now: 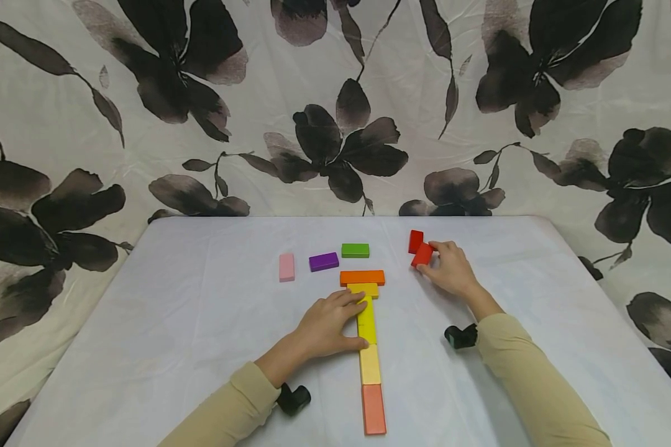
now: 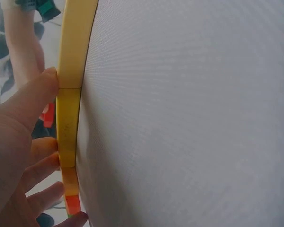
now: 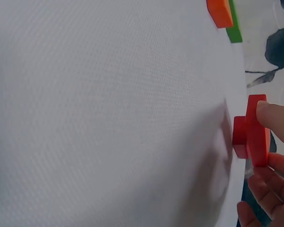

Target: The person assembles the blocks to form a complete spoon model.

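Note:
My right hand (image 1: pixel 453 270) pinches a red block (image 1: pixel 422 255) between thumb and fingers at the far right of the table. Behind it, a second red block (image 1: pixel 416 239) overlaps it in the head view. My left hand (image 1: pixel 325 327) rests along the row of blocks, thumb and fingers loosely extended against the bright yellow block (image 1: pixel 366 329). Toward me, that row continues with a pale yellow block (image 1: pixel 370 365) and a salmon block (image 1: pixel 374 410). At its far end, a yellow-orange block (image 1: pixel 371 290) and an orange block (image 1: pixel 362 278) lie crosswise.
Beyond the row lie a green block (image 1: pixel 355 251), a purple block (image 1: pixel 324 262) and a pink block (image 1: pixel 287 267). A white cloth (image 1: pixel 173 329) covers the table. Floral fabric (image 1: pixel 246 118) hangs behind its far edge. Dark wrist devices (image 1: pixel 461 336) sit under both forearms.

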`<act>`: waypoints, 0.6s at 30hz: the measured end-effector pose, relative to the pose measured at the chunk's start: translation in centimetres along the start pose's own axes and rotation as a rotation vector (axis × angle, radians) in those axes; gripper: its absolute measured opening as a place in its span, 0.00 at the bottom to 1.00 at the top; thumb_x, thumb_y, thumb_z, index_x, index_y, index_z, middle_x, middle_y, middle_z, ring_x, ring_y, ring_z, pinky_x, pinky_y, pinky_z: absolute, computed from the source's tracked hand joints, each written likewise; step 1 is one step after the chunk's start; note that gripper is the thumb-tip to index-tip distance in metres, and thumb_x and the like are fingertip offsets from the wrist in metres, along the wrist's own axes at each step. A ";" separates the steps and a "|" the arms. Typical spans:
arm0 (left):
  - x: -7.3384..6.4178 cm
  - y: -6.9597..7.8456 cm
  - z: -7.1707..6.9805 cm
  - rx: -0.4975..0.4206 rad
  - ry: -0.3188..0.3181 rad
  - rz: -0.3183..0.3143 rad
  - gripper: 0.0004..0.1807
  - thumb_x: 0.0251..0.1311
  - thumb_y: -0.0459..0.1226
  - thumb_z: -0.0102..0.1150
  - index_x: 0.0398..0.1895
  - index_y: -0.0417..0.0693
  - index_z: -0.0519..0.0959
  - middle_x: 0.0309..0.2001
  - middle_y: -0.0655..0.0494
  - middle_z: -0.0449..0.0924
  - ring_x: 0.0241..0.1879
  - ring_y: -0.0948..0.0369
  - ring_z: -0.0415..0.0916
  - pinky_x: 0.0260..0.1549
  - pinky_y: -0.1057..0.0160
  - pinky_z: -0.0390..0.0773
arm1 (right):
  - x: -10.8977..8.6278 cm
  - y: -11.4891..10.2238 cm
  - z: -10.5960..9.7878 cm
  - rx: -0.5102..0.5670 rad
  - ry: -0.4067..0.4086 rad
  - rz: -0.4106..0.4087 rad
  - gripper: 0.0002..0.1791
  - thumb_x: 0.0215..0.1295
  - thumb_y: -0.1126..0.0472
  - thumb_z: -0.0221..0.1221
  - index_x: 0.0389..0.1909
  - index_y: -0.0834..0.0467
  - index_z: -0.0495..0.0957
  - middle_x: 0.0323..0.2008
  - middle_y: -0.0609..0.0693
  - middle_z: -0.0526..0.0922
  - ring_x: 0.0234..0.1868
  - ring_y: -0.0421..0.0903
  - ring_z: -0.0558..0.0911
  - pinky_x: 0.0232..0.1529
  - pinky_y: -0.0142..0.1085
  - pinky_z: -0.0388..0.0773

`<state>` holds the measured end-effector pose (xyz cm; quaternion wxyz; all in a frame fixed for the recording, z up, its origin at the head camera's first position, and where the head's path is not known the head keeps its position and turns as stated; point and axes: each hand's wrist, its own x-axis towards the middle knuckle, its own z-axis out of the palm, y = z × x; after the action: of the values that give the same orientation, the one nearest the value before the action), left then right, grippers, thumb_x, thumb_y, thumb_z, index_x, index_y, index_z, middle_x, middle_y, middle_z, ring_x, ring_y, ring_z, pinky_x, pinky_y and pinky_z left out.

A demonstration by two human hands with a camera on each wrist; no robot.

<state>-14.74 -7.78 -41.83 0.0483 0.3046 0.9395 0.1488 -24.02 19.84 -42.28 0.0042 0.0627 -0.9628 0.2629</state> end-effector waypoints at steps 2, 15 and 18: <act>0.0 0.0 0.0 -0.002 -0.001 -0.002 0.38 0.48 0.57 0.62 0.62 0.50 0.70 0.65 0.56 0.65 0.66 0.53 0.58 0.56 0.48 0.68 | 0.1 -0.1 0.1 0.002 0.006 -0.016 0.35 0.58 0.54 0.60 0.62 0.68 0.62 0.56 0.67 0.67 0.52 0.60 0.68 0.53 0.53 0.67; 0.0 0.1 -0.1 0.008 -0.007 -0.005 0.38 0.48 0.57 0.62 0.62 0.50 0.70 0.65 0.56 0.65 0.66 0.53 0.58 0.55 0.48 0.68 | 1.0 -1.5 0.6 0.015 0.000 -0.061 0.35 0.57 0.54 0.61 0.63 0.65 0.63 0.56 0.65 0.68 0.50 0.58 0.69 0.51 0.50 0.70; 0.0 0.1 -0.1 0.007 -0.007 -0.005 0.38 0.48 0.57 0.62 0.62 0.50 0.69 0.65 0.56 0.65 0.66 0.53 0.58 0.55 0.48 0.68 | 1.1 -1.8 0.8 0.003 -0.006 -0.072 0.35 0.57 0.54 0.61 0.63 0.65 0.63 0.56 0.64 0.69 0.50 0.58 0.70 0.53 0.50 0.69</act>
<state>-14.71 -7.77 -41.76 0.0509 0.3031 0.9406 0.1441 -24.91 17.77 -41.97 0.0108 0.0983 -0.9594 0.2640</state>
